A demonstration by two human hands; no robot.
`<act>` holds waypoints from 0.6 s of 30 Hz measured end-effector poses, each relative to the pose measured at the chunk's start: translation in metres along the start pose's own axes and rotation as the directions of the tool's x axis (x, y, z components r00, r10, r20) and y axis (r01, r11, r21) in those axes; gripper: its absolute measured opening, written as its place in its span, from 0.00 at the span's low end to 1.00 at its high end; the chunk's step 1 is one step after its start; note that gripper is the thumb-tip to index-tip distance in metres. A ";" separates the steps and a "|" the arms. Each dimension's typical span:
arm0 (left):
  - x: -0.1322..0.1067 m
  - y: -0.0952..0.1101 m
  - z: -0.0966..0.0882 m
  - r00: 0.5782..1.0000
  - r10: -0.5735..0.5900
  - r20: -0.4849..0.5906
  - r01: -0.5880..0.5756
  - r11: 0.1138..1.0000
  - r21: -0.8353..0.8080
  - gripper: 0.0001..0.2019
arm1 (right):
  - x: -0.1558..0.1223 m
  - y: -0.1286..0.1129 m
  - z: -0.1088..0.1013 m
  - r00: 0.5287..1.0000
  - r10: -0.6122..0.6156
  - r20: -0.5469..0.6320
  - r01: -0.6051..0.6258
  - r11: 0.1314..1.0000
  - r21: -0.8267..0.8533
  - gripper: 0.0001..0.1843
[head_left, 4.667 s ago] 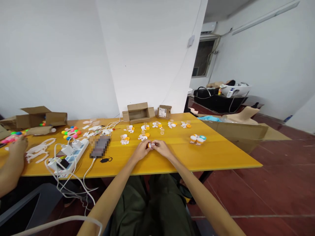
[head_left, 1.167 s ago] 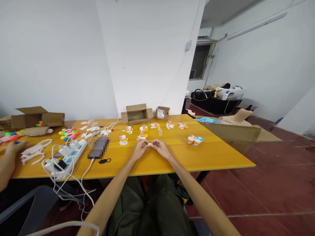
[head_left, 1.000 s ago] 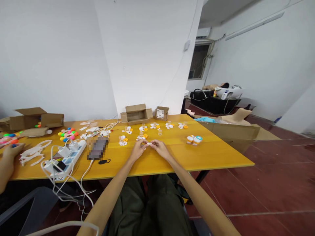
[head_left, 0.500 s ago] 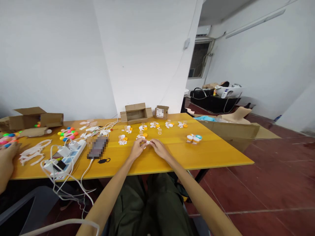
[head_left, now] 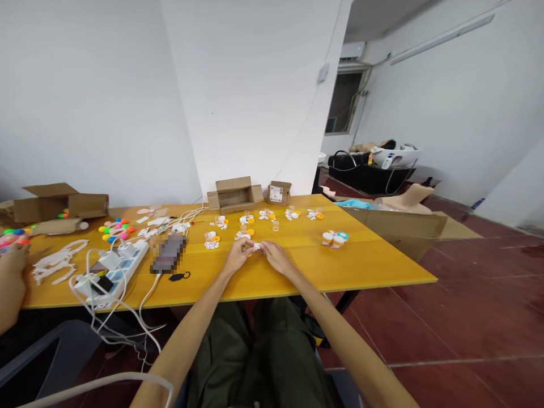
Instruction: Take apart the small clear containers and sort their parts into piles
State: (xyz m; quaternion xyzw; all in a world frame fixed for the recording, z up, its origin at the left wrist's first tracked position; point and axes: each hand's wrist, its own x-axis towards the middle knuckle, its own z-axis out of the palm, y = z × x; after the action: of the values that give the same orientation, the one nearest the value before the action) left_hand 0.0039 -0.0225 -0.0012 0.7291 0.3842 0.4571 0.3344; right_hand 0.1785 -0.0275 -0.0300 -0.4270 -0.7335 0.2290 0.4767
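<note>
My left hand (head_left: 237,256) and my right hand (head_left: 274,255) meet over the yellow table (head_left: 365,266), fingertips pinched together on a small white piece (head_left: 256,246) between them. Both rest low on the tabletop. Just beyond them lie several small white and orange parts (head_left: 249,232) in little groups. Further right stands a cluster of round orange, white and teal caps (head_left: 334,237).
A white power strip (head_left: 113,267) with tangled cables and a phone (head_left: 168,253) lie to the left. Colourful balls (head_left: 114,229) and open cardboard boxes (head_left: 233,194) sit at the back. Another person's hand (head_left: 12,269) rests at the far left edge. Red floor lies right.
My hands stay together on the small white piece, shifting only slightly. An orange part seen in them earlier no longer shows. The other person's hand has drawn back left.
</note>
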 end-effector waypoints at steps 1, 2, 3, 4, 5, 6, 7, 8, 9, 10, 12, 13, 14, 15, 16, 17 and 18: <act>0.000 -0.001 0.000 1.000 -0.001 0.003 0.001 1.000 -0.001 0.03 | 0.000 -0.001 0.000 1.000 0.003 0.002 -0.003 1.000 0.004 0.17; 0.000 -0.001 0.000 1.000 -0.002 0.005 0.002 1.000 -0.001 0.03 | 0.000 -0.001 0.000 1.000 0.006 0.004 -0.006 1.000 0.010 0.17; 0.000 -0.002 -0.001 1.000 -0.001 0.006 0.001 1.000 0.000 0.03 | 0.000 -0.002 -0.001 1.000 0.009 0.006 -0.009 1.000 0.016 0.18; 0.000 -0.002 -0.001 1.000 0.000 0.005 -0.001 1.000 0.002 0.03 | 0.000 -0.002 -0.001 1.000 0.013 0.008 -0.013 1.000 0.023 0.18; 0.001 -0.003 -0.001 1.000 0.003 0.004 -0.003 1.000 0.005 0.03 | 0.000 -0.002 -0.001 1.000 0.017 0.010 -0.018 0.999 0.030 0.19; 0.001 -0.003 -0.001 1.000 0.006 0.003 -0.006 1.000 0.008 0.03 | 0.001 -0.003 -0.001 1.000 0.021 0.011 -0.022 0.999 0.038 0.20; 0.001 -0.004 -0.001 1.000 0.010 0.003 -0.010 1.000 0.011 0.03 | 0.001 -0.003 0.000 1.000 0.026 0.012 -0.026 0.999 0.044 0.21; 0.001 -0.005 -0.001 1.000 0.015 0.004 -0.015 1.000 0.015 0.03 | 0.002 -0.003 0.000 0.999 0.030 0.014 -0.030 0.998 0.051 0.21; 0.001 -0.005 -0.001 1.000 0.020 0.007 -0.020 1.000 0.018 0.03 | 0.002 -0.003 0.000 0.999 0.033 0.015 -0.034 0.998 0.056 0.22; 0.001 -0.006 0.000 1.000 0.026 0.010 -0.026 0.999 0.022 0.03 | 0.002 -0.003 0.000 0.999 0.037 0.017 -0.038 0.997 0.060 0.23; 0.001 -0.007 0.000 0.999 0.041 0.014 -0.041 0.999 0.032 0.03 | 0.003 -0.002 0.000 0.999 0.045 0.022 -0.046 0.997 0.069 0.23; 0.001 -0.007 0.001 0.999 0.049 0.014 -0.049 0.998 0.038 0.03 | 0.003 -0.002 0.000 0.998 0.049 0.024 -0.051 0.996 0.072 0.23; 0.001 -0.007 0.001 0.998 0.058 0.011 -0.058 0.997 0.046 0.04 | 0.003 -0.002 0.000 0.998 0.055 0.025 -0.056 0.996 0.076 0.23; 0.001 -0.006 0.001 0.998 0.066 0.007 -0.066 0.996 0.056 0.04 | 0.003 -0.002 0.000 0.998 0.061 0.024 -0.063 0.995 0.079 0.23; 0.001 -0.006 0.001 0.997 0.074 0.002 -0.074 0.995 0.066 0.04 | 0.003 -0.001 0.000 0.997 0.068 0.022 -0.070 0.994 0.082 0.23; 0.001 -0.006 0.000 0.997 0.081 -0.002 -0.081 0.994 0.078 0.04 | 0.003 0.000 0.000 0.997 0.076 0.018 -0.077 0.993 0.085 0.23; 0.001 -0.005 0.000 0.996 0.088 -0.007 -0.087 0.992 0.090 0.05 | 0.004 0.000 0.000 0.996 0.084 0.014 -0.085 0.992 0.088 0.22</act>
State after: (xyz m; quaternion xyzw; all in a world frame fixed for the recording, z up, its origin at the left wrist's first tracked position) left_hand 0.0030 -0.0187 -0.0052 0.7572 0.3738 0.4574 0.2789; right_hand 0.1782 -0.0244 -0.0283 -0.4347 -0.7064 0.2834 0.4813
